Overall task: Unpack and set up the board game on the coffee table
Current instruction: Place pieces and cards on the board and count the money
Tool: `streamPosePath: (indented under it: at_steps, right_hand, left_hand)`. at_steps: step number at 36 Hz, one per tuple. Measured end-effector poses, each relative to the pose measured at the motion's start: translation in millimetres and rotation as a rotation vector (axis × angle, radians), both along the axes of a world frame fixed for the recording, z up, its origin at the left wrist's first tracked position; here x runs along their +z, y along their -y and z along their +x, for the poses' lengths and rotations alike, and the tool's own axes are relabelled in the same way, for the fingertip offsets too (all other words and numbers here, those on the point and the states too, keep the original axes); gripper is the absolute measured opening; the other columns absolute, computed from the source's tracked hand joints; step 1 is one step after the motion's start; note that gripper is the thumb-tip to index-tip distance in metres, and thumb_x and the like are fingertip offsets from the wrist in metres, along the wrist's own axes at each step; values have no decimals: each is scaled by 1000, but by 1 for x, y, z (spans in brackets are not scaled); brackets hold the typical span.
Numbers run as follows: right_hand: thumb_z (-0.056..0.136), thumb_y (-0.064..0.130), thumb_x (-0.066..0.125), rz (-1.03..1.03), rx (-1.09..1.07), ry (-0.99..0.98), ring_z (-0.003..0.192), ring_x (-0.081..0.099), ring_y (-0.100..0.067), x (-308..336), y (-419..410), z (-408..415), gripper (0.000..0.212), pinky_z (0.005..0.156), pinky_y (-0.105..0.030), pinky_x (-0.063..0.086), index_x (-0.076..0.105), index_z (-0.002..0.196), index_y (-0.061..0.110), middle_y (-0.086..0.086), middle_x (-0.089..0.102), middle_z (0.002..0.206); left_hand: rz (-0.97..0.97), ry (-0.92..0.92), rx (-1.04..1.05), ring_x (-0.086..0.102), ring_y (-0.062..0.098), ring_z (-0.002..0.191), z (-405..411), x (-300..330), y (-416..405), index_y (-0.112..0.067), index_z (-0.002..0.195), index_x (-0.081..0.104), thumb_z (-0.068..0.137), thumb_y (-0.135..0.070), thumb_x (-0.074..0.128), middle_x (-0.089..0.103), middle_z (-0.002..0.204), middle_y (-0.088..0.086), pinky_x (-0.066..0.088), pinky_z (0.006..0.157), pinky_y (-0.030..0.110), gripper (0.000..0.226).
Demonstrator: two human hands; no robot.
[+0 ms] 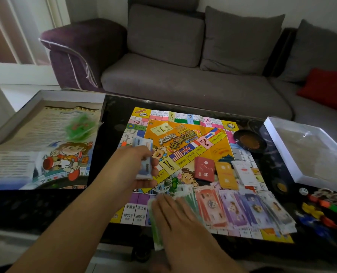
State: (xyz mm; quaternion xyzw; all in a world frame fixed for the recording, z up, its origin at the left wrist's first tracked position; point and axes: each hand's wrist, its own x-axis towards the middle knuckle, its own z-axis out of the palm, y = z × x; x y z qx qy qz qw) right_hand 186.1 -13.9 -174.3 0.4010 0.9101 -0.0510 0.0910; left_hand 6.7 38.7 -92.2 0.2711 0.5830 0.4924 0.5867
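The colourful game board point(185, 134) lies unfolded on the dark coffee table point(112, 107). My left hand point(136, 164) grips a blue-and-white stack of play money point(144, 154) above the board's left side. My right hand point(175, 215) lies flat, fingers straight, on a green stack of bills point(155, 229) at the board's near edge. Beside it sit orange point(209, 205), purple point(234, 209) and pale bill stacks point(275, 213). Red point(204, 168), orange point(226, 175) and white card decks point(244, 172) rest on the board's right part.
At left the open box point(26, 107) holds a rules sheet and a bag of green pieces point(81, 125). The white box lid point(281, 142) lies at right. A dark round dish point(250, 140), a die point(303, 191) and coloured tokens point(325, 209) sit nearby. A grey sofa point(183, 81) stands behind.
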Motion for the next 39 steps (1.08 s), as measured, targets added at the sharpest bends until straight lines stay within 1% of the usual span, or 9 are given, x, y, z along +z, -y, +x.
streamPosePath:
  at_steps: [1, 4, 14, 18, 21, 26, 29, 33, 39]
  right_hand:
    - [95, 44, 42, 63, 17, 4, 154, 36, -27, -8, 5, 1, 73, 123, -51, 29, 40, 160, 11, -14, 33, 166]
    - [96, 29, 32, 133, 72, -50, 144, 52, -23, -20, 16, -1, 60, 120, -47, 23, 59, 149, 17, -8, 57, 154]
    - [79, 30, 78, 126, 156, -187, 152, 40, -12, -19, 4, 9, 88, 126, -43, 19, 40, 157, 24, 3, 50, 160]
    - [95, 10, 66, -128, -38, -626, 144, 37, 9, -4, -1, 4, 65, 130, -30, 18, 47, 151, 38, 16, 53, 154]
    - [112, 41, 40, -362, -253, -898, 126, 42, 24, 32, -4, 0, 33, 105, -4, 33, 55, 135, 61, 29, 58, 139]
    - [109, 46, 42, -358, -559, -1195, 103, 70, 4, 49, -27, 13, 34, 89, -25, 54, 62, 135, 49, 22, 76, 112]
    - [111, 33, 47, -185, -529, -1179, 95, 74, -12, 49, -39, 22, 32, 85, -39, 62, 63, 136, 44, 16, 74, 111]
    - [97, -2, 63, 175, -260, -815, 127, 54, -9, 47, -44, 31, 55, 105, -34, 52, 60, 146, 22, 12, 51, 142]
    - [86, 3, 70, 62, -185, -641, 142, 40, -10, 50, -28, 16, 91, 113, -32, 48, 28, 164, 24, 14, 22, 164]
  left_hand:
    - [3, 8, -2, 63, 22, 59, 0, 0, 0, -5, 121, 64, 104, -15, 55, 68, 79, 10, 51, 48, 31, 22]
    - [2, 9, -5, 63, 21, 59, 0, 1, 1, -5, 122, 64, 104, -15, 55, 68, 78, 10, 52, 47, 31, 23]
    - [10, 6, -1, 64, 22, 60, 2, -2, 3, -6, 119, 65, 103, -16, 55, 69, 81, 12, 52, 48, 31, 21]
    - [20, 18, 29, 66, 22, 59, 2, 1, 2, -4, 121, 64, 102, -15, 56, 70, 79, 11, 54, 47, 31, 23]
    - [39, 49, 79, 69, 20, 55, 2, 3, 1, -3, 120, 64, 103, -16, 56, 72, 71, 9, 57, 46, 32, 23]
    - [76, 211, 83, 75, 33, 70, -2, 13, 8, -8, 127, 60, 105, -14, 50, 71, 73, 13, 66, 69, 51, 25]
    - [63, 274, 46, 76, 43, 83, 2, 19, 15, -13, 124, 60, 104, -13, 48, 72, 76, 17, 63, 80, 61, 23]
    - [10, 305, -16, 73, 45, 106, 21, 14, 22, -14, 123, 64, 100, -9, 52, 76, 103, 24, 58, 93, 62, 27]
    - [-79, 436, -48, 64, 33, 94, 50, 5, 27, -3, 130, 67, 100, -10, 51, 70, 110, 23, 55, 80, 40, 35]
